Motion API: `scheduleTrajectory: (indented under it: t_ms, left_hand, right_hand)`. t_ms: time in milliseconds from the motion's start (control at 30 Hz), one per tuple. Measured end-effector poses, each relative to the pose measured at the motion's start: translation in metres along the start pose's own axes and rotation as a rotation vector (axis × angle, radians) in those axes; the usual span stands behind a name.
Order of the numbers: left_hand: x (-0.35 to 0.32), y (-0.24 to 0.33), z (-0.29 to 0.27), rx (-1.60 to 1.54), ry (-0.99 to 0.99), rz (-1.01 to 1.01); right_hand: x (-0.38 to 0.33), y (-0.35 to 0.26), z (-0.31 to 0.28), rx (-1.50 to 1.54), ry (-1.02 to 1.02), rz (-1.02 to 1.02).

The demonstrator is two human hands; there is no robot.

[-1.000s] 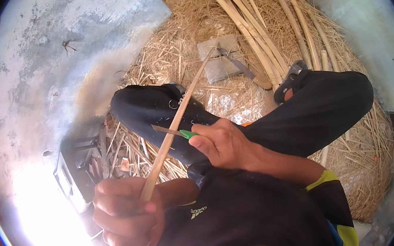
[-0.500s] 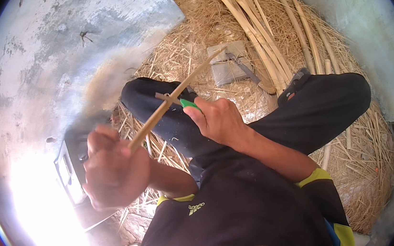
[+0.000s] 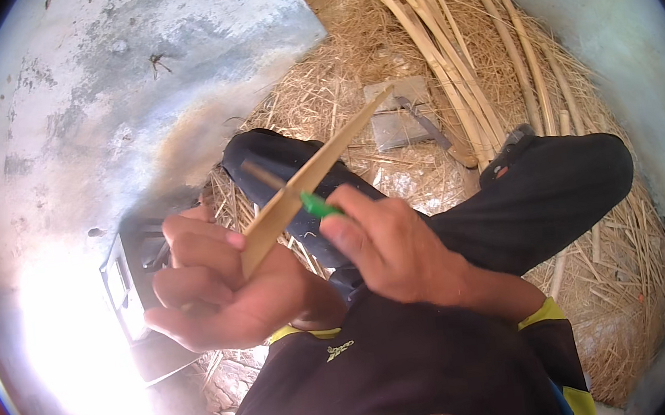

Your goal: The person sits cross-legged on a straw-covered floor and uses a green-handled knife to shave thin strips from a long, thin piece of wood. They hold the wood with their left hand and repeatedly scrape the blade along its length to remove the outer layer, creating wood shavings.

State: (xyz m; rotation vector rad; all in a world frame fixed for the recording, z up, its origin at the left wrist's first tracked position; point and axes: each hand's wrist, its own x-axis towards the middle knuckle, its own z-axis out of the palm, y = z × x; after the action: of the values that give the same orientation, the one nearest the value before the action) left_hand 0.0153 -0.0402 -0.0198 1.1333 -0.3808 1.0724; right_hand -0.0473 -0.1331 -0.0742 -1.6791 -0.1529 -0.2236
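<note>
My left hand (image 3: 224,292) is closed on the near end of a pale bamboo strip (image 3: 320,168), its fingers curled. The strip slants up and away to the right above my crossed legs, its broad face showing. In my closed right hand (image 3: 401,245) is a knife with a green handle (image 3: 318,205). Its narrow blade (image 3: 262,174), slightly blurred, crosses the strip and sticks out on the far left side. Whether the edge bites into the bamboo I cannot tell.
Split bamboo strips (image 3: 447,66) and rounder poles (image 3: 527,65) lie at the far right on straw-like shavings (image 3: 312,88). A wooden-handled blade tool (image 3: 429,128) rests by a grey block (image 3: 401,126). A pale wall slab (image 3: 133,82) stands left, with a dark box (image 3: 132,269) below.
My right hand and the knife have come a little nearer to me along the strip. The strip has turned to show its broad face. My left hand has rolled, showing its curled fingers.
</note>
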Motion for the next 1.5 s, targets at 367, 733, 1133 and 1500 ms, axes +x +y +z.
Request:
scheduleTrajectory:
  t_ms: [367,733,1133,1500]
  left_hand:
    - [-0.002,-0.002,0.009,0.000,0.133,-0.011]
    - [0.001,-0.012,-0.011,0.014,0.124,-0.022]
    - [0.007,-0.009,-0.001,0.222,0.179,0.156]
    - [0.006,-0.009,-0.016,0.009,-0.061,0.093]
  right_hand:
    - [0.002,0.013,0.011,-0.466,0.006,-0.124]
    - [-0.003,0.188,-0.031,-0.878,0.138,0.192]
    - [0.010,0.006,0.013,-0.263,-0.073,-0.018]
    - [0.020,0.074,0.005,-0.523,0.057,0.093]
